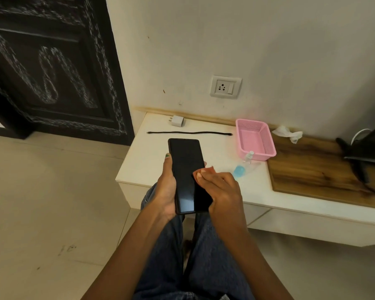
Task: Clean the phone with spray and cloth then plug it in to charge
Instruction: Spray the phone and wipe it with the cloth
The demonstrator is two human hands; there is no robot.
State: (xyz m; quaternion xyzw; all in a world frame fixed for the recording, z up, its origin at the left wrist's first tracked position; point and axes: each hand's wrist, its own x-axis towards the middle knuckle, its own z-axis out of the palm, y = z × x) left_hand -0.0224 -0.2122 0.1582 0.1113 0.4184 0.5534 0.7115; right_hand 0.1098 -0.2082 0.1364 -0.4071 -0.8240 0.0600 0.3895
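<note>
My left hand [166, 189] grips a black phone [185, 167] from its left side, screen up and dark, above the near edge of the white table [147, 161]. My right hand [220, 189] presses a small reddish cloth [207, 170] against the screen's right side; most of the cloth is hidden under the fingers. A clear spray bottle with blue liquid [243, 165] lies on the table just right of my hands. A black cable [189, 132] lies straight across the table, with a white charger plug [177, 121] behind it. A wall socket [225, 86] is above.
A pink plastic basket [266, 139] stands at the back right of the white top. A crumpled white tissue [287, 132] lies by the wall on a wooden board [316, 172]. A black device with cables [368, 148] fills the far right. A dark carved door [52, 68] stands left.
</note>
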